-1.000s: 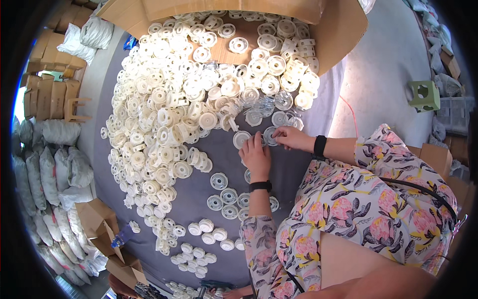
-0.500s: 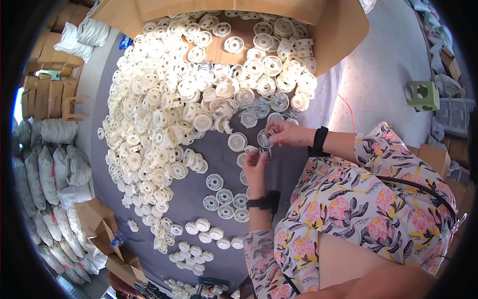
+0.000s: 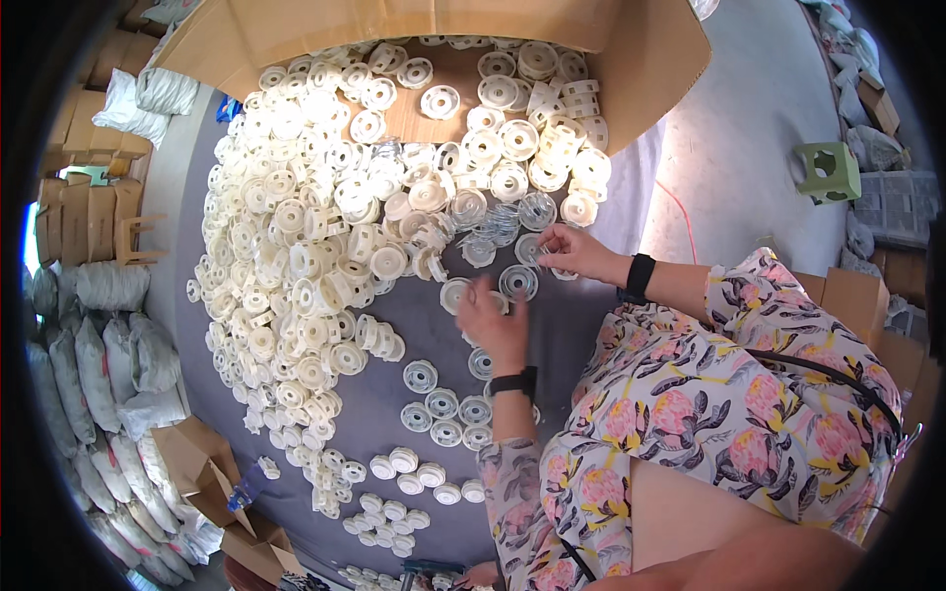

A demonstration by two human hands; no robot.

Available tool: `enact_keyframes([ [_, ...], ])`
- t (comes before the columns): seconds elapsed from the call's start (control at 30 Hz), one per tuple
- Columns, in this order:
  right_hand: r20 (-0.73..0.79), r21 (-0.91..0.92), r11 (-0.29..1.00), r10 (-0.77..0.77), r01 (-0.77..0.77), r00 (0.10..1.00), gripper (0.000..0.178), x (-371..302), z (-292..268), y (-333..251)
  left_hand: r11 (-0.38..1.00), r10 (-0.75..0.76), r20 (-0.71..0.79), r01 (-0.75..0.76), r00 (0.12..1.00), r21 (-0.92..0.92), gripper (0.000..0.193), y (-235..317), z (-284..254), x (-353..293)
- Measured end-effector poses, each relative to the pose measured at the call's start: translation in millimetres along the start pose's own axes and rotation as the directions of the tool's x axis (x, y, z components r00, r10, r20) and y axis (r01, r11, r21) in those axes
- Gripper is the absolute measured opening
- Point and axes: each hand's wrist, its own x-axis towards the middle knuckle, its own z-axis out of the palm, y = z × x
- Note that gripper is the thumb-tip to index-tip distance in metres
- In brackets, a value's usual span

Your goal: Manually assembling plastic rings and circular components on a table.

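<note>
My left hand (image 3: pixel 495 323) is smeared by motion over the grey cloth, beside a round white plastic part (image 3: pixel 454 295); its grip cannot be made out. To its right, my right hand (image 3: pixel 579 254) has thumb and fingers drawn together beside a small pile of shiny metal rings (image 3: pixel 501 225). Whatever is in that pinch is too small to make out. Between the hands a white part fitted with a metal ring (image 3: pixel 517 283) lies flat on the cloth. Several similar ringed parts (image 3: pixel 442 404) lie grouped nearer the bottom of the view.
A large heap of white plastic parts (image 3: pixel 286 256) covers the left of the grey cloth (image 3: pixel 370 424), below an open cardboard box (image 3: pixel 414 25). Small white parts (image 3: pixel 389 522) sit in clusters lower down. Another person's hand (image 3: pixel 480 574) shows at the bottom edge. A green stool (image 3: pixel 828 172) stands at right.
My hands, close together over a metal-ringed part before, are now apart. That part lies on the cloth. My left hand has moved left toward the white parts, my right slightly up and right.
</note>
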Motion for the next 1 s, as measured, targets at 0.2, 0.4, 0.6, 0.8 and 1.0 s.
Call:
enact_keyframes([
  [0.2, 0.020, 0.024, 0.997, 0.074, -0.075, 0.997, 0.038, 2, 16, -5, 0.960, -0.280, 0.118, 0.281, 0.953, 0.010, 0.062, -51, -7, -1],
  [0.4, 0.061, -0.306, 0.918, -0.243, 0.250, 0.968, 0.040, 7, 40, -11, 0.600, -0.609, 0.141, 0.569, 0.781, -0.562, 0.052, -63, -15, -32],
  [0.6, 0.419, -0.688, 0.478, -0.353, 0.546, 0.837, 0.047, 33, 96, -19, 0.616, -0.668, 0.047, 0.588, 0.742, -0.524, 0.047, -78, -18, -54],
  [0.8, 0.441, -0.734, 0.328, -0.437, 0.595, 0.784, 0.049, 31, 98, -15, 0.890, -0.440, -0.050, 0.429, 0.896, -0.152, 0.058, -68, -44, -56],
  [1.0, 0.284, -0.694, 0.580, -0.325, 0.427, 0.902, 0.043, 18, 80, -22, 0.971, -0.240, -0.010, 0.240, 0.971, 0.020, 0.060, -68, -41, -13],
])
